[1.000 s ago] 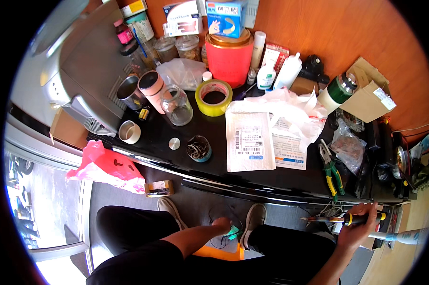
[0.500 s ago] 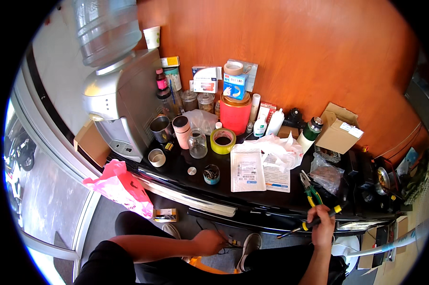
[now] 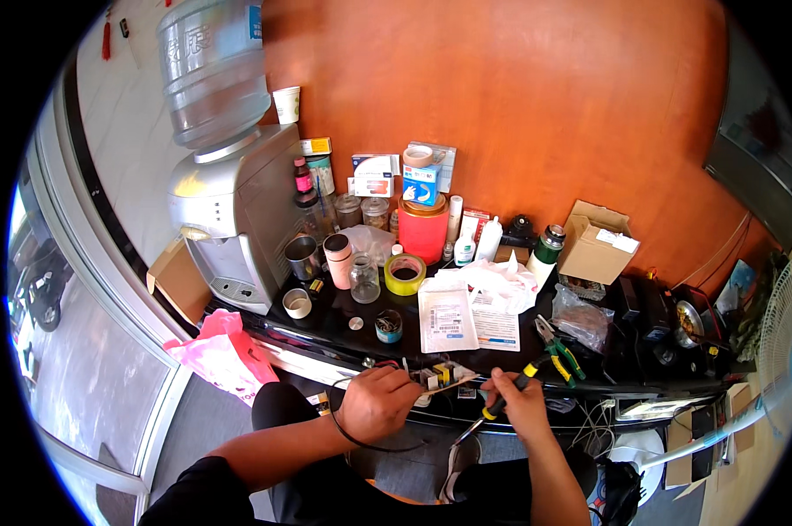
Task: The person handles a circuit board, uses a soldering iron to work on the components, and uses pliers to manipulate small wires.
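My left hand (image 3: pixel 378 403) is closed on the edge of a small circuit board (image 3: pixel 446 377) with yellow and dark components. A dark cable (image 3: pixel 361 443) loops below that hand. Just right of the board, my right hand (image 3: pixel 519 403) grips a screwdriver (image 3: pixel 497 408) by its yellow and black handle. Its metal shaft slants down to the left, below the board and apart from it. Pliers (image 3: pixel 557 351) with green handles lie on the black cabinet top, beyond my right hand.
On the cabinet (image 3: pixel 335 331) stand a glass jar (image 3: pixel 363 282), a pink flask (image 3: pixel 337 260), yellow tape (image 3: pixel 405 274) and a small tin (image 3: pixel 388 326). Papers (image 3: pixel 497 331) lie mid-cabinet. A water dispenser (image 3: pixel 229 197) is at left, a fan (image 3: pixel 786 333) at right, a pink bag (image 3: pixel 225 352) below.
My left hand has risen from low near my knees, bringing the circuit board up in front of the cabinet. My right hand has moved left with the screwdriver, which tilts more steeply.
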`<control>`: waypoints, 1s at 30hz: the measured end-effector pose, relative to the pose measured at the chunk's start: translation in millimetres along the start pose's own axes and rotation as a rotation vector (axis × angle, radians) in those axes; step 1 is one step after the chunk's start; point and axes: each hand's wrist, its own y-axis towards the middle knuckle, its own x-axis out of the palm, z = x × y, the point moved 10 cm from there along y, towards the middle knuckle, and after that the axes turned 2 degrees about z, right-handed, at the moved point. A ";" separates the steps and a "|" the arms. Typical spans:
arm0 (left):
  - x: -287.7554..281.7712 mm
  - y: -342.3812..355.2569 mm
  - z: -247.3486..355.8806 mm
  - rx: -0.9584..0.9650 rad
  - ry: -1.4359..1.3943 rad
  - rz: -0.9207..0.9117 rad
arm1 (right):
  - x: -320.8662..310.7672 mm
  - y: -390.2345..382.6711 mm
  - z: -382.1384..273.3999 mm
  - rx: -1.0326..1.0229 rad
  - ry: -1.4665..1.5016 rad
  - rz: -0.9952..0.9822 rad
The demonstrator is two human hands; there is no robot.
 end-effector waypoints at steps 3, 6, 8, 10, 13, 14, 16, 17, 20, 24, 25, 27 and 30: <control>2.3 -2.0 4.8 0.076 0.079 0.014 | 12.6 3.2 10.1 0.018 0.010 -0.010; 5.6 -13.3 0.8 0.210 0.092 0.059 | 21.2 7.8 10.0 0.040 0.063 -0.032; 5.0 -18.4 -1.3 0.297 0.095 0.094 | 24.7 11.2 28.9 0.106 0.080 -0.072; 4.8 -21.4 -4.4 0.351 0.101 0.121 | 31.1 15.3 30.9 0.106 0.082 -0.060; 3.9 -25.7 -9.4 0.381 0.124 0.113 | 39.2 21.3 31.6 0.142 0.165 -0.045; 2.9 -25.6 -11.2 0.374 0.118 0.118 | 41.7 21.0 25.8 0.143 0.206 -0.032; 1.5 -25.0 -18.0 0.322 0.076 0.144 | 43.4 25.7 22.6 0.112 0.273 -0.036; 1.9 -27.2 -21.6 0.274 0.037 0.160 | 44.2 27.4 21.3 0.105 0.264 -0.032; 12.7 -35.7 -27.2 0.085 -0.167 0.170 | 40.3 31.0 15.6 0.080 0.231 -0.016; 57.0 -60.7 -35.1 -0.180 -0.489 -0.090 | 25.0 34.5 12.5 0.015 0.225 -0.005; 68.6 -68.0 -36.4 -0.225 -0.545 -0.188 | 21.8 35.4 9.7 -0.014 0.229 -0.005; 99.7 -94.9 -50.9 -0.471 -0.662 -0.424 | 12.8 34.7 9.1 0.004 0.235 0.019; 140.4 -148.8 -75.9 -0.635 -0.721 -0.679 | 8.5 33.9 7.6 -0.037 0.227 0.000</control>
